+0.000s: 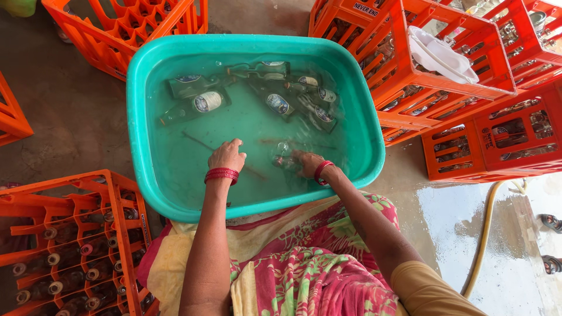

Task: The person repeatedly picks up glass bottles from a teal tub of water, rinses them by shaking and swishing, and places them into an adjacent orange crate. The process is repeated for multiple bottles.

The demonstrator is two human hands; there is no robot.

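Item: washing station, seen from above

- Crate of dark bottles (70, 246), orange, at 8 o'clock, its near corner just beside the tub's rim; narrow strip of bare floor between it and the person's lap
- Empty orange crate (126, 29) at 11 o'clock, close to the tub's far left corner; grey concrete floor (76, 117) open at 9 o'clock
- Teal tub (137, 117), rectangular with rounded corners, centre, filled with cloudy water; the near rim touches the person's patterned cloth
- Left hand (227, 155), red bangles at the wrist, dipped at the tub's 6 o'clock, fingers loosely curled and pointing into the water, holding nothing that can be made out; open water to its left and ahead
- Submerged bottle (283, 158), clear glass, just right of the left hand, held by the right hand (307, 164); how tightly the fingers close under water cannot be told
- Labelled bottles (257, 93), several, lying flat at the tub's 12 to 2 o'clock, well apart from both hands
- Stacked orange crates (445, 70) at 1 to 3 o'clock, tilted, holding bottles; white plastic piece on top
- Hose (485, 234) over wet floor at 4 o'clock
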